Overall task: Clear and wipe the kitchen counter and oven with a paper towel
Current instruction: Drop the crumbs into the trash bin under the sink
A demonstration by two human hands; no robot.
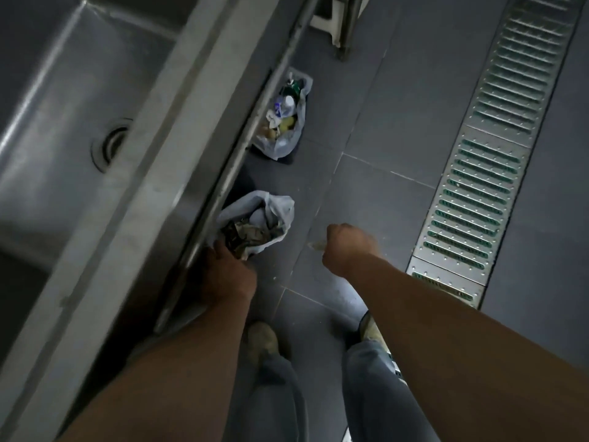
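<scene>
1. While the person stood over the floor beside the counter, the right hand [345, 248] was clenched into a fist, and a pale, crumpled scrap [318, 246] showed at its lower edge; it was probably the paper towel, though the blur left that uncertain.
2. That fist hung above the grey floor tiles [398, 122], just beside the nearer waste bag [258, 223], which suggested the scrap was being carried there to be thrown away.
3. Down at the nearer bag's rim, the left hand [228, 275] reached close under the counter's edge. Its fingers were hidden against the bag and the dark cabinet front, so I could not tell whether it gripped the plastic or only touched it; a hold to keep the mouth open would make sense.
4. Brownish crumpled rubbish filled the nearer bag, which sat on the floor tucked against the counter base.
5. A second waste bag [285, 118] stood farther along the same base, holding a plastic bottle and yellowish scraps, well apart from both hands.
6. The stainless steel sink [47, 129], with its round drain [111, 143], lay to the left, and its broad steel rim [178, 129] ran diagonally across the view.
7. A long metal floor drain grate [497, 132] ran along the tiles on the right.
8. Below the arms, the person's grey trousers and shoes [263, 341] showed, feet planted near the counter.
9. No oven was in view.
</scene>
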